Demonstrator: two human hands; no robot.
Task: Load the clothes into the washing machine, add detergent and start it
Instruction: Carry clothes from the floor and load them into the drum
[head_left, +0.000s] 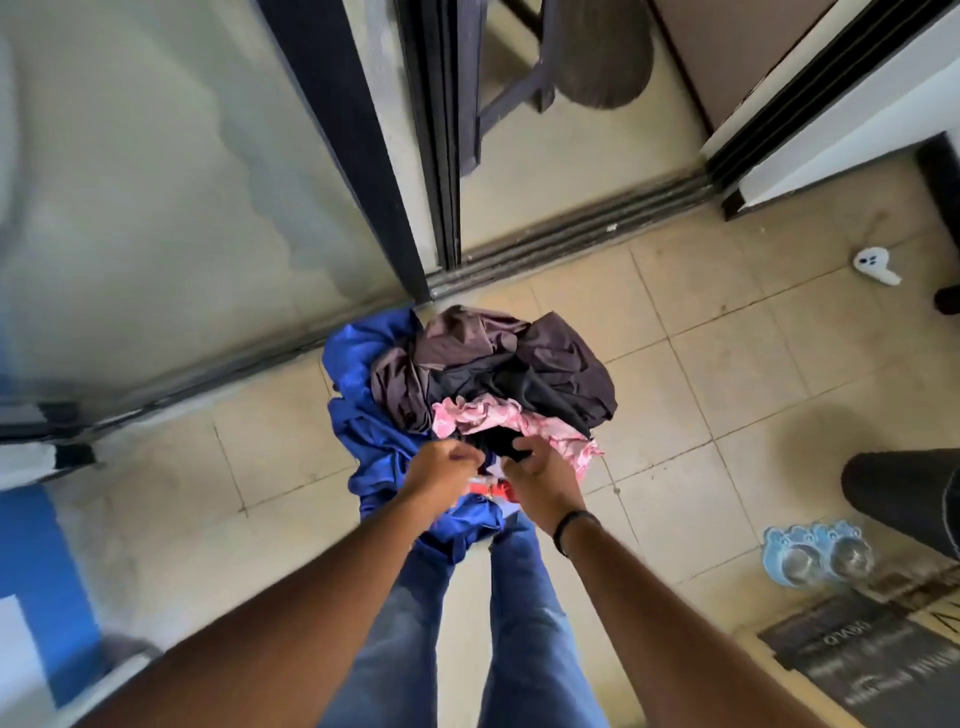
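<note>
A heap of clothes (483, 384) hung bundled in front of the person, above the tiled floor (727, 395) and just ahead of their jeans-clad legs (519, 623). On top lay a dark brownish-purple garment (519, 358) with black cloth folded into it; a pink patterned piece (483, 418) sat on the near side, and a bright blue garment (363, 395) draped down the left of the bundle and under it. A strip of red (491, 489) showed at the near edge, between the wrists.

The left hand (447, 470) had its fingers curled into the blue fabric at the near edge of the bundle, gripping it. The right hand (535, 467), with a dark band (571, 530) on its wrist, curled its fingers over the black and pink cloth, holding the heap from the other side. The two hands were close together, nearly touching.

Beyond the bundle ran a sliding-door track (571, 228) and a dark door frame (358, 156), with a stool (561, 67) past the threshold. To the right on the floor lay a small white object (875, 266), a blue double pet bowl (815, 553) and a dark doormat (878, 649).
</note>
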